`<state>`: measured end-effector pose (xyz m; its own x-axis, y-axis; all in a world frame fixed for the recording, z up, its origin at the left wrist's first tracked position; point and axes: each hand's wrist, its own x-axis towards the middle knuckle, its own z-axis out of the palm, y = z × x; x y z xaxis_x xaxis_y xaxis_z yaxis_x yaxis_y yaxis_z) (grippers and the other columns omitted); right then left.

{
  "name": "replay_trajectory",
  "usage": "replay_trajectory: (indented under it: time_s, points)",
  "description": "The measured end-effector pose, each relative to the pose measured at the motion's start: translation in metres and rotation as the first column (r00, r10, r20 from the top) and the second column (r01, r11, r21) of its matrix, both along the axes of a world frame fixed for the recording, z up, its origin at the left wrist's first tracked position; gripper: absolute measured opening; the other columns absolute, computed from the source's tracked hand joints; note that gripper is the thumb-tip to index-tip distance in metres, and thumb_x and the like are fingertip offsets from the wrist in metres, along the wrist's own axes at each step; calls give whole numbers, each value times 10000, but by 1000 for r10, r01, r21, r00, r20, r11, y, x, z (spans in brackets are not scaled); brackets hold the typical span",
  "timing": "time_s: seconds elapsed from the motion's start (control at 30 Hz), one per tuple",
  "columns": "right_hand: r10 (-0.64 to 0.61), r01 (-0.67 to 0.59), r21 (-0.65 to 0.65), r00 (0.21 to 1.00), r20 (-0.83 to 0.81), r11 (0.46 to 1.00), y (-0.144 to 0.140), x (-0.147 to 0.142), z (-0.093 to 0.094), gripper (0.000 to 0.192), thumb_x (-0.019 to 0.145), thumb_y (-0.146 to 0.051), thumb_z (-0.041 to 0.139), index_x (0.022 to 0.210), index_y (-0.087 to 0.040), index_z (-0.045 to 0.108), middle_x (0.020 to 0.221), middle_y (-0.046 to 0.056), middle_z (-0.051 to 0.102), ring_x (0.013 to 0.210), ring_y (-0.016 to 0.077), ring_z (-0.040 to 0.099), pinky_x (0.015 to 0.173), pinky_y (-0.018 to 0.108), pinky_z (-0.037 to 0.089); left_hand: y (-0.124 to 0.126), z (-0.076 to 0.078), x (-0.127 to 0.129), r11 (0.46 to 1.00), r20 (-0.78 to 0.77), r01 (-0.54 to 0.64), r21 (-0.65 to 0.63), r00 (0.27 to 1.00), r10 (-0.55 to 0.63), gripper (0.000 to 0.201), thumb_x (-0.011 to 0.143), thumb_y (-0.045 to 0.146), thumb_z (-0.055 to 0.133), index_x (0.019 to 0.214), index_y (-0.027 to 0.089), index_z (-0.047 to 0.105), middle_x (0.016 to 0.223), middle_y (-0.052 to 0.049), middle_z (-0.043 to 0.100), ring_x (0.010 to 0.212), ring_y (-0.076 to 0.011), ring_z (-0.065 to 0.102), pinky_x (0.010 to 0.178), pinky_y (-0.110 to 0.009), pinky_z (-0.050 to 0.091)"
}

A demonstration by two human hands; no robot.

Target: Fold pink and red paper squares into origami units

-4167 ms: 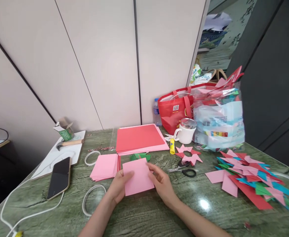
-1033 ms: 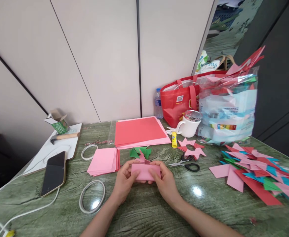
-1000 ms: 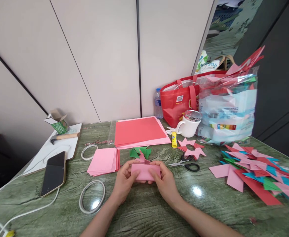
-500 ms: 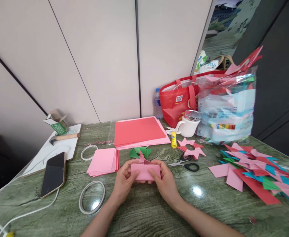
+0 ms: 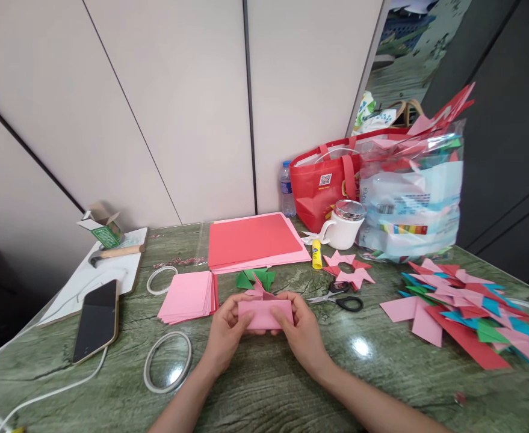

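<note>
Between pink stack (image 5: 187, 296) and scissors (image 5: 339, 299), both hands' grip (image 5: 228, 328) (image 5: 301, 331) closed on folded pink paper (image 5: 265, 314).

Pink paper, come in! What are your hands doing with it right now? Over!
Left hand and right hand both pinching the folded pink paper, one at each end. Paper held just above the table. Green folded pieces just behind, clear.

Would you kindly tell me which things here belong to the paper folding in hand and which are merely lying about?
In hand:
- folded pink sheet, held by left hand and right hand
- pink square stack
- folded green and pink pieces

Lying about:
- phone
- scissors
- glue stick
- mug
- hammer
- red bag
</note>
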<state>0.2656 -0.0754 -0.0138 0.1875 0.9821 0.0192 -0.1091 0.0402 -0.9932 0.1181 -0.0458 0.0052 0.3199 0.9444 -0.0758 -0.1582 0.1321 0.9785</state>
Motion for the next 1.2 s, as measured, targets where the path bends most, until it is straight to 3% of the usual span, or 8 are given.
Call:
replay_trajectory:
  time_s: [0.3,0.7,1.2]
  points:
    - [-51,47,35,990,128,998,1,3,0,276,749,-370,555,924,-166,493,774,28,555,638,140,513,543,234,438,0,1,0,1000,4,-8,-8,1000,8,295,696,283,640,946,182,521,897,-25,592,641,-104,562,582,-268,533]
    - [-40,36,39,996,83,999,7,7,-1,333,707,-442,587,860,-148,561,773,52,600,679,168,539,572,251,433,-1,4,1,1000,-5,-17,-24,1000,17,287,673,283,658,918,194,537,792,9,567,657,-109,539,582,-269,527]
    - [-40,41,-8,988,152,999,7,8,0,324,719,-463,564,741,-141,595,683,26,572,606,137,472,542,226,365,-1,2,1,1000,-1,23,-12,1000,-23,315,686,298,641,952,177,522,995,-54,590,690,-124,568,585,-283,533]
